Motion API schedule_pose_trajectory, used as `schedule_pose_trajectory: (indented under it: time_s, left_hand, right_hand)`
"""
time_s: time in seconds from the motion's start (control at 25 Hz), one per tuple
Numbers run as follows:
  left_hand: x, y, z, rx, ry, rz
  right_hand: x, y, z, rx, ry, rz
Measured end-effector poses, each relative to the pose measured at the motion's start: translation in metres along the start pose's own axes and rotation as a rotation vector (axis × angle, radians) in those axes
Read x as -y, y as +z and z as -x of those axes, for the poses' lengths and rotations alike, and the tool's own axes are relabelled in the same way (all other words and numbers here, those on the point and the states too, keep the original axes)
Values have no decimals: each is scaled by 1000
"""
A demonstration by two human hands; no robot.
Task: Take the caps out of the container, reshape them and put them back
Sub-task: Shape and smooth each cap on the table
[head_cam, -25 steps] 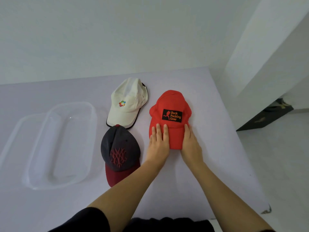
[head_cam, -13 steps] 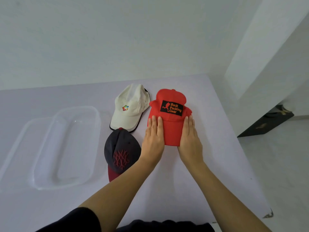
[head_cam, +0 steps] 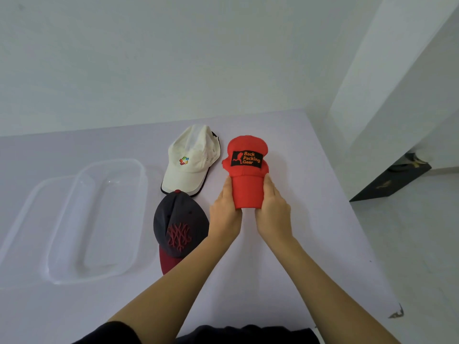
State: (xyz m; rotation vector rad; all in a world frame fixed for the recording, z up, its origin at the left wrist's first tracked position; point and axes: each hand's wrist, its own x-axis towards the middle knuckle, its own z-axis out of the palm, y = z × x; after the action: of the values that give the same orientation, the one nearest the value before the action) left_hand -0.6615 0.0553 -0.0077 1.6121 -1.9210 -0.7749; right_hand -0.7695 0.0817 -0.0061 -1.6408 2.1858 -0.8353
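- The person's left hand (head_cam: 224, 209) and right hand (head_cam: 273, 209) each press against one side of the brim of a red fabric cap with a black "Back Packing Gear" patch (head_cam: 247, 170).
- Both hands have a closed grip on that brim, which is squeezed into a narrow curve between them; the fingers wrap underneath where I cannot see them.
- The red cap sits on the pale lilac worktop (head_cam: 310, 219) towards its right side, its crown pointing away from the person.
- Just left of it lies a cream-white cloth cap with a small multicoloured logo and dark brim edge (head_cam: 190, 160), flat on the worktop.
- Nearer the person, a dark grey cap with a red embroidered pattern and a maroon brim (head_cam: 180, 229) touches the white cap's brim edge and lies beside the left wrist.
- A clear plastic rectangular container (head_cam: 99, 219) stands well to the left, with no caps inside.
- A clear lid (head_cam: 27, 214) seems to lie against its far left side.
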Motion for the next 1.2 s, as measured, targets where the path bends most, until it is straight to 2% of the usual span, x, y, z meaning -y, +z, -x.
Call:
schedule_pose_trajectory:
  time_s: [0.16,0.2,0.36,0.44,0.52,0.68,0.8,0.92,1.04,1.12,1.2]
  left_hand:
    - [-12,-8,4,-2,-122,277]
    - [-11,-12,5,5,-105,270]
    - [10,-25,-1,30,88,-69]
    - [16,-26,-1,-11,83,-71]
    - [14,-26,-2,-50,75,-18]
    - [6,-22,1,-40,35,169]
    - [-5,-20,6,-7,-63,345]
    - [-6,-25,11,-5,-67,337]
    - [6,-33,9,-31,39,87]
    - [11,-36,13,-43,72,-15]
    - [9,-37,19,-61,100,-11]
  right_hand:
    - [17,-10,-4,-29,-39,-32]
    - [17,-12,-5,-44,-82,-21]
    - [-2,-15,-7,-45,-248,120]
    - [-7,-16,-2,-67,-300,100]
    - [-1,-12,5,-97,-250,-3]
    - [19,-1,22,-103,58,-322]
    - [28,-2,26,-111,128,-443]
    - [28,-14,22,-98,24,-354]
    - [12,-31,8,-49,-139,-165]
    - [2,-39,-4,-24,-166,-89]
    - [3,-39,-7,-15,-182,-70]
